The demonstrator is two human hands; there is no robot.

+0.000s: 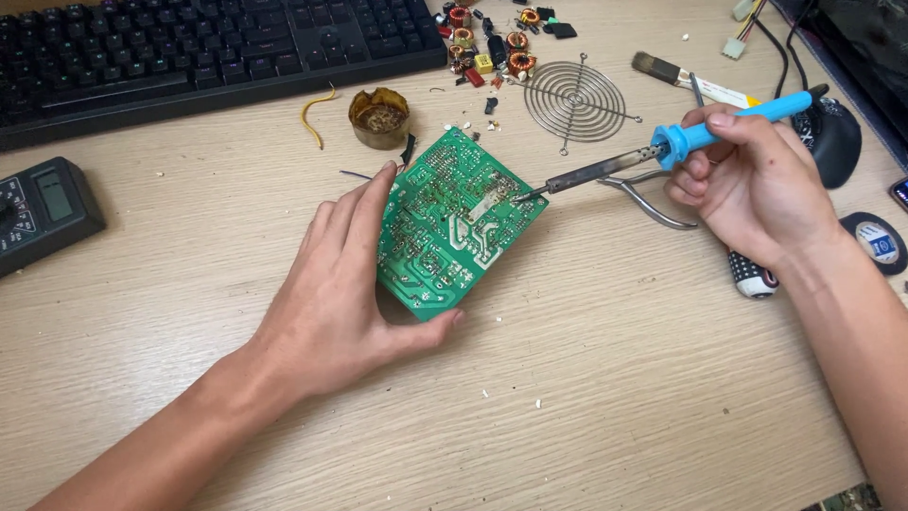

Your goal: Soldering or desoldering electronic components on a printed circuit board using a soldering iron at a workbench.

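Head view: the left hand (331, 293) lies flat on the table (615, 378), fingers spread along the left edge of a green circuit board (454, 222) and thumb hooked under its near corner, bracing the board without closing around it. The board rests solder side up between the two hands. The right hand (747, 180) is closed around the blue handle of a soldering iron (662, 151), held like a pen, and the iron's tip touches the board near its right edge. Just under the right hand lie pliers (653, 203), and beyond its fingers a wire fan grille (575, 99) and a brush (681, 76). A roll of tape (878, 241) sits right of the right wrist. Beyond the left hand's fingertips stands a small tin of flux (379, 116), with a keyboard (208, 52) farther back and loose coils and components (492, 43) beside it. A multimeter (43, 208) sits well left of the left hand.
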